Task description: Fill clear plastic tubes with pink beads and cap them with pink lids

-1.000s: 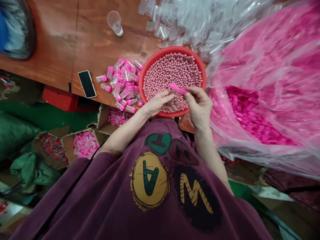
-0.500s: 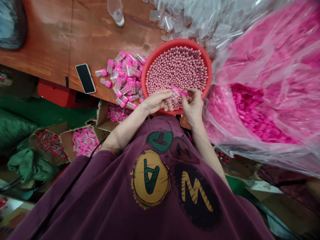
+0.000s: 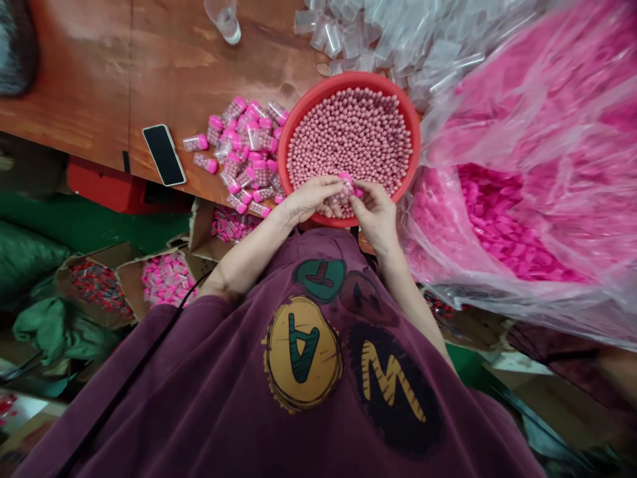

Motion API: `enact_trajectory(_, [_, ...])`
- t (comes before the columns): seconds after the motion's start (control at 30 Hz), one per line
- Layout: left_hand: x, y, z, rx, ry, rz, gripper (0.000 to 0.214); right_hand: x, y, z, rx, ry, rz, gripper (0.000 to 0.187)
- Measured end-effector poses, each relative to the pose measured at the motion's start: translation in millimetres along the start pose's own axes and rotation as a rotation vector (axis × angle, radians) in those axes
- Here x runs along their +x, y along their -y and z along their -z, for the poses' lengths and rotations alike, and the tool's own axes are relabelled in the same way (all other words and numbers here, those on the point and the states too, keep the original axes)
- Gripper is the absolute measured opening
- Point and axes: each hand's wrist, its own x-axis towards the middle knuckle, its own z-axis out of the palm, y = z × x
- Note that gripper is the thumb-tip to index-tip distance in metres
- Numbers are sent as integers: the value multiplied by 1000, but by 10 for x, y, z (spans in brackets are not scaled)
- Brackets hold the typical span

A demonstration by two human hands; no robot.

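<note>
Over the near side of a red bowl [image 3: 414, 113] filled with pink beads [image 3: 351, 133], my left hand [image 3: 311, 198] grips a small clear bottle [image 3: 344, 188] with pink at its top. Beads seem to show through its wall, though my fingers cover much of it. My right hand [image 3: 377, 209] is closed at the bottle's other side, its thumb and fingertips pinching a bright pink plastic piece [image 3: 357, 191] against it. Whether that piece is joined to the bottle I cannot tell. Left of the bowl lies a pile of pink-capped bottles [image 3: 249, 149] with beads inside.
A phone [image 3: 164, 155] lies on the wooden table [image 3: 169, 66]. Clear empty tubes [image 3: 353, 43] are heaped behind the bowl. A plastic bag of pink pieces [image 3: 502, 226] stands at the right. Cardboard boxes [image 3: 202, 229] with small parts sit below the table's left edge.
My right hand has moved slightly left, bringing the pink piece close against the bottle. My left hand keeps its hold. The view has shifted a little.
</note>
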Motion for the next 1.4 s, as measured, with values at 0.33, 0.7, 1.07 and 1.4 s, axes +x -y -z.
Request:
enact_trajectory(0.33, [-31, -10, -22, 39, -7, -19, 28, 25, -155, 8, 473, -2, -451, 57])
enact_trajectory(0.7, [44, 151, 100, 45, -98, -12, 22, 8, -112, -2, 323, -67, -301, 53])
enact_trajectory(1.07, [67, 242, 11, -168, -40, -102, 15, 41, 143, 59, -5, -14, 17, 35])
enact_trajectory(1.4, [-107, 187, -408, -227, -153, -189, 12, -143, 349, 138, -337, -2, 232, 41])
